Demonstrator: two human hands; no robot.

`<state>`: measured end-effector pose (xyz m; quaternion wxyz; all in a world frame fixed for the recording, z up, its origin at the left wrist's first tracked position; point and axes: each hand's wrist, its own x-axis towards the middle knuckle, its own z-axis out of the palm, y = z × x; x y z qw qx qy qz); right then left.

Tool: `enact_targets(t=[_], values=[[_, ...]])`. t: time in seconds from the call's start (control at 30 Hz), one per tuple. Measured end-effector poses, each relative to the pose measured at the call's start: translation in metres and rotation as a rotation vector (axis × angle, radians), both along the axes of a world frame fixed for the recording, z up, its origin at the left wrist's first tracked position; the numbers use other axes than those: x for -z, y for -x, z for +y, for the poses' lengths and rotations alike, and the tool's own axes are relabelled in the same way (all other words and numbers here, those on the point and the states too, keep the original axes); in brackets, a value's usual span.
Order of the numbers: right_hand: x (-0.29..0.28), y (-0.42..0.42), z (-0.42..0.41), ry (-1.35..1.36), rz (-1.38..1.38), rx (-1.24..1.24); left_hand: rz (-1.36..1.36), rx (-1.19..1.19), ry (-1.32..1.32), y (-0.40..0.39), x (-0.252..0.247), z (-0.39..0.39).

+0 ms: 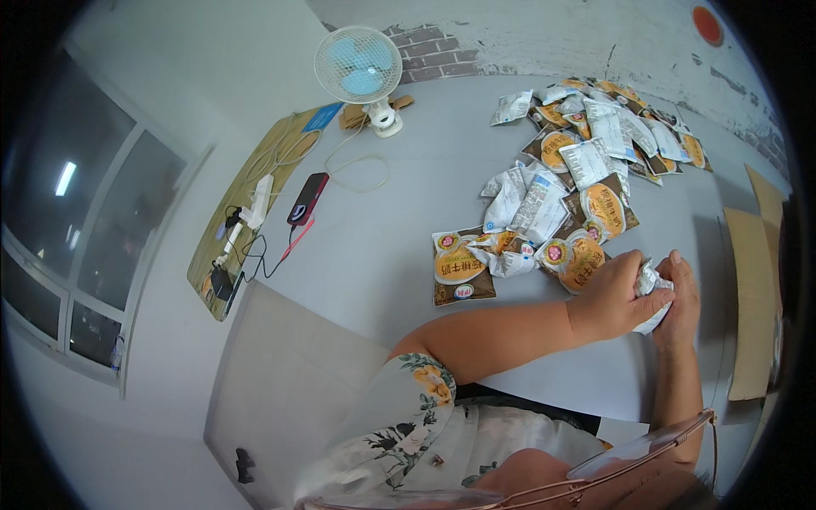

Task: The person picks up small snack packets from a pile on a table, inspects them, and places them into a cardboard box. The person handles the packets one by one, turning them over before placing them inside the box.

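Both hands are together above the table's right side, closed around a crumpled white printed pouch point(650, 282). My left hand point(604, 301) presses it from the left with the thumb across its front. On the opposite side, my right hand point(681, 307) wraps it with the fingers pointing up. Much of the pouch is hidden by the hands. Just beyond my left hand lies a brown and orange drink pouch point(580, 260), and another pouch point(460, 271) lies flat farther left. Several twisted or creased pouches point(510, 262) lie between them.
A heap of pouches point(605, 124) reaches toward the wall on the grey table point(395, 236). A cardboard box point(752, 306) stands at the right. On the left are a white fan point(358, 67), a phone point(308, 199), a power strip point(258, 203) and loose cables point(255, 255).
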<state>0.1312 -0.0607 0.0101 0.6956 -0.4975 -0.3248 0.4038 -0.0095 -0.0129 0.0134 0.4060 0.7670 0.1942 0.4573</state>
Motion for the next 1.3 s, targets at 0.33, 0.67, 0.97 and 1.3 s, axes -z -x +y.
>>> enact_targets(t=[0.33,0.67,0.97,1.3], values=[[-0.005,-0.008,0.006,0.051,0.263,-0.069,-0.008,-0.06,0.433,0.0,-0.004,0.013],[0.006,0.017,-0.002,-0.075,-0.32,-0.139,-0.59,0.252,1.034,-0.007,0.001,0.036],[-0.027,0.008,-0.015,0.126,0.085,-0.162,-0.384,0.305,0.718,-0.007,0.011,0.01],[-0.008,0.011,-0.002,-0.011,-0.209,-0.171,-0.424,0.245,0.818,-0.013,0.0,0.016]])
